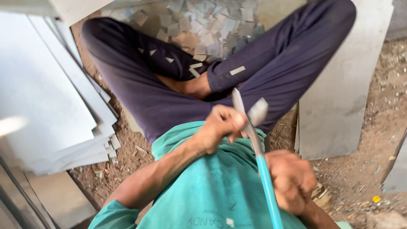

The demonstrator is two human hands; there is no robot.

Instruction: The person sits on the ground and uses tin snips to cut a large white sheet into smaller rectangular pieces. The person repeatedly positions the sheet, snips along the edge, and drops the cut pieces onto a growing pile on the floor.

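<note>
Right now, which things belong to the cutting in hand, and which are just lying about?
In hand:
- shears with blue handle, gripped by right hand
- small metal piece, held by left hand

Lying about:
- stacked sheets
- pile of cut squares
- grey sheet

Teal short-sleeved T-shirt [212, 191] — faded print low on the front, seen upside down. Dark navy trousers [280, 63] above it in frame, dusty, a few pale offcut flecks stuck on — forearms, hands and feet bare.
</note>
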